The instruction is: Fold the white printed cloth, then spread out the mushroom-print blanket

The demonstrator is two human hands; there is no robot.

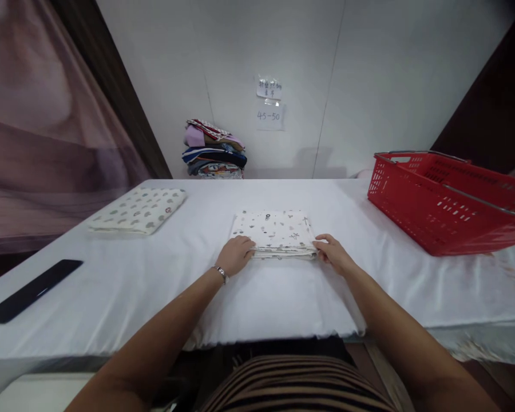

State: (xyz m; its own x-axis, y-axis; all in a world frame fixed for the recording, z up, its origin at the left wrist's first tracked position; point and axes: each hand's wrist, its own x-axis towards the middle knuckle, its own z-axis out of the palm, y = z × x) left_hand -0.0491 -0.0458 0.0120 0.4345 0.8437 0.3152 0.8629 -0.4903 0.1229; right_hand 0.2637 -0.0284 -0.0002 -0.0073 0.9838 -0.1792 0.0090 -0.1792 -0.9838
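Note:
A folded white cloth (274, 230) with small grey and green prints lies flat on the white-covered table in front of me. Its near edge shows several layers. My left hand (236, 255) grips the near left corner, fingers on top and the thumb hidden. At the near right corner, my right hand (332, 254) pinches the layered edge between thumb and fingers. A second folded cloth (139, 209), cream with grey-green prints, rests farther to the left, apart from both hands.
A red plastic basket (438, 212) with metal handles stands on the table at the right. A dark flat slab (32, 290) lies at the left. Behind the table's far edge rises a stack of folded fabrics (214, 150) by the wall. Paper signs (270, 117) hang above.

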